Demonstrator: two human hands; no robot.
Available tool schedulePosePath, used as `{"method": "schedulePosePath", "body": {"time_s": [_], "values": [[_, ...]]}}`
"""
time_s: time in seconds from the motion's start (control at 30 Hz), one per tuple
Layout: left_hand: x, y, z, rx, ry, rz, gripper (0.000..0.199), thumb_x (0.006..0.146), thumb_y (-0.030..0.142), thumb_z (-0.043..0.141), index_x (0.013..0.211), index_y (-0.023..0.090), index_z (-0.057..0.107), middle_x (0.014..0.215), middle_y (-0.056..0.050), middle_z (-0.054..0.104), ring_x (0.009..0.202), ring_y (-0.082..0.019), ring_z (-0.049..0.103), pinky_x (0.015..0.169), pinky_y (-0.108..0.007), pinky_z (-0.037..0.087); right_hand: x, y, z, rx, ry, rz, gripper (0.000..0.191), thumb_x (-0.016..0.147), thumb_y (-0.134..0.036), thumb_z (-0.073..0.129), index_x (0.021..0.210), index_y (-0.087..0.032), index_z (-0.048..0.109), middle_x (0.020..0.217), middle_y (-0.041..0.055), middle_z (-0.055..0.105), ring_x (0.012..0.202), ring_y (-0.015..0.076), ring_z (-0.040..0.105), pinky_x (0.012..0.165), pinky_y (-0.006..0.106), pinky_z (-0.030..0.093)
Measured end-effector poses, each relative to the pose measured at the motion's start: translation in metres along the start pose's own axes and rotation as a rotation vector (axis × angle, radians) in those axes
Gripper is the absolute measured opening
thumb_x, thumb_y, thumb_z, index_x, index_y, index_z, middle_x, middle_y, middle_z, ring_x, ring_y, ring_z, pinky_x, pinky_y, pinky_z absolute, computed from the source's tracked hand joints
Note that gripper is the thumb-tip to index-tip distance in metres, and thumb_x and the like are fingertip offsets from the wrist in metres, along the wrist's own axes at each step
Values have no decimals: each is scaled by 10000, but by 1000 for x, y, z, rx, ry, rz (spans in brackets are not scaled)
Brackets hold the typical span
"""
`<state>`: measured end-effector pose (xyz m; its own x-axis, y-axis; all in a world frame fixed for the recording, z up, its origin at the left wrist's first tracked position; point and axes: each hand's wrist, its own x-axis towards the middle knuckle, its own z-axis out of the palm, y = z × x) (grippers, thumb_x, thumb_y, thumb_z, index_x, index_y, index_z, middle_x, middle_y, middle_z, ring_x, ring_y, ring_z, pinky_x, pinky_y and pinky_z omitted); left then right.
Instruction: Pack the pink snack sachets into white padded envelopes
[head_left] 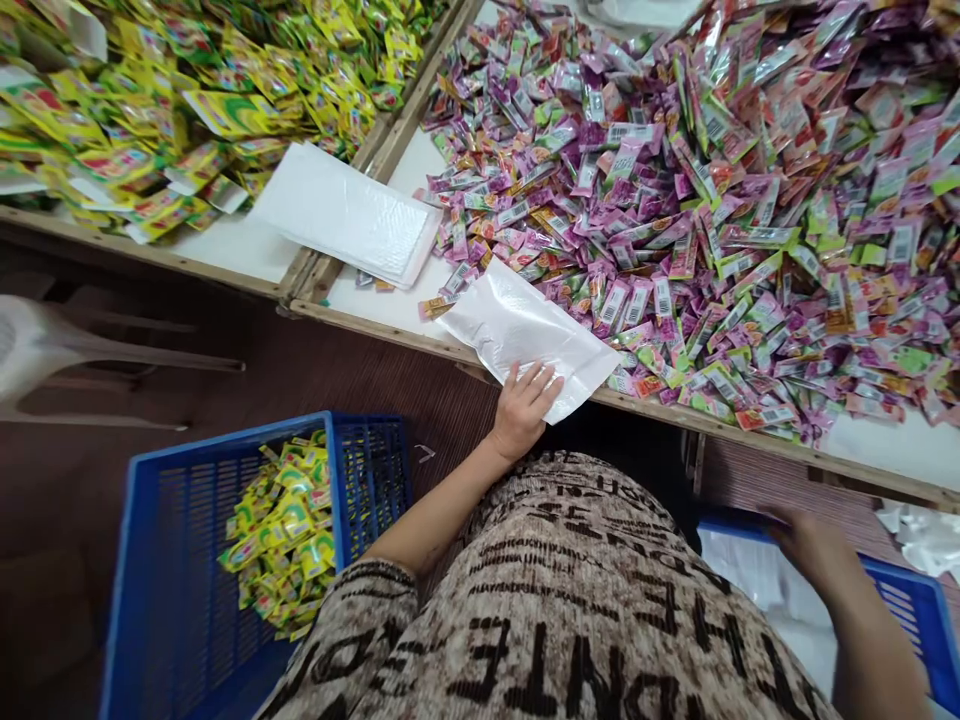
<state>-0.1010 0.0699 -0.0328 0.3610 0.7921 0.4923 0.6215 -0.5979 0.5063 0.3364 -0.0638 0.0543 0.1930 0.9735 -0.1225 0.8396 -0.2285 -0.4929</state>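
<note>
- Envelope, white and glossy (pixel 532 335), is lying aslant at the near edge of the table; we are seeing its upper part resting by the purple packets (pixel 630 225) and its lower corner jutting past the wooden rim (pixel 390 328).
- We are placing the left hand (pixel 523 408) on its near side, fingers slightly apart across the face; the thumb is not showing clearly, so we cannot tell whether the hand is clamping the edge.
- The right hand (pixel 814 545) is blurring above the blue crate (pixel 907 600), near the white sheets (pixel 739 565); we cannot tell how its fingers are standing or whether they are holding anything.
- Left of the envelope, we are noting a white stack (pixel 352 215) lying across the wooden divider, beside the yellow packets (pixel 247 115). More yellow packets are sitting in the blue basket (pixel 225 440) below.
- Handling, our judgement: we are expecting a light, flexible piece, puckering under pressure, slick on the surface, hardly fragile but creasing easily.
- Hold, our judgement: we are favouring the overhanging near edge, thumb below and fingers above, with a second light pinch at the far corner to limit sagging.
</note>
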Motion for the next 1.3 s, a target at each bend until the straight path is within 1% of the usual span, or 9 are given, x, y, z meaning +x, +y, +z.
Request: {"method": "schedulePosePath", "body": {"time_s": [0.07,0.17,0.27,0.37,0.5,0.63,0.8,1.03,1.3], "values": [[2,-2,-8,-82,-39,77,493,953,118,397,1420,208,528,1410,-129,597,1420,-247,437,1195,-573,309,19,-51,7,23,-15,-21,371,746,-667,633,854,-338,766,857,100,753,783,341,709,740,523,533],[-5,-7,-30,-178,-67,167,472,971,169,436,1436,213,507,1397,-128,608,1398,-230,468,1169,-537,383,72,-165,37,295,-136,-309,356,920,-538,526,993,-272,752,1036,76,750,984,248,694,925,417,515],[-21,-10,-49,-229,-59,167,425,970,205,491,1389,207,555,1322,-122,664,1319,-227,558,1133,-510,442,130,-250,85,592,-577,-475,526,933,-629,450,1017,-193,732,1045,103,741,981,219,692,927,376,523],[-34,-8,-56,-303,32,-3,328,977,228,500,1265,222,656,1173,-86,743,1161,-198,673,1068,-442,514,169,-271,122,697,-923,-272,776,794,-836,447,904,-115,714,869,147,735,790,222,703,804,385,561],[-32,-3,-55,-461,126,-377,256,972,287,533,1068,206,756,1049,-72,779,1031,-209,726,974,-384,563,181,-247,122,780,-1187,-324,815,645,-795,675,1120,-134,695,1189,170,695,1099,258,667,1012,418,480],[-25,2,-55,-555,245,-662,273,932,368,593,955,176,786,943,-70,787,883,-222,738,838,-344,577,162,-232,124,672,-919,-367,632,522,-490,898,1045,-174,737,1105,79,727,1041,239,662,965,370,483],[-16,8,-55,-515,470,-870,260,852,405,692,870,157,769,748,-10,717,673,-156,622,664,-267,493,144,-242,159,676,-447,-165,416,770,-558,669,739,-150,744,674,20,649,647,169,569,612,273,437],[-4,6,-53,-279,528,-909,513,886,418,637,524,178,363,571,60,246,544,-78,259,524,-237,219,127,-260,165,560,-134,-113,495,810,-531,640,499,-173,497,515,-33,361,544,100,341,533,250,260],[-2,-26,-48,-206,548,-1053,391,693,498,790,670,187,554,688,16,538,679,-128,479,648,-241,415,139,-261,183,609,-30,64,386,600,-460,810,737,-192,567,681,-29,576,598,118,477,592,245,384]]}}
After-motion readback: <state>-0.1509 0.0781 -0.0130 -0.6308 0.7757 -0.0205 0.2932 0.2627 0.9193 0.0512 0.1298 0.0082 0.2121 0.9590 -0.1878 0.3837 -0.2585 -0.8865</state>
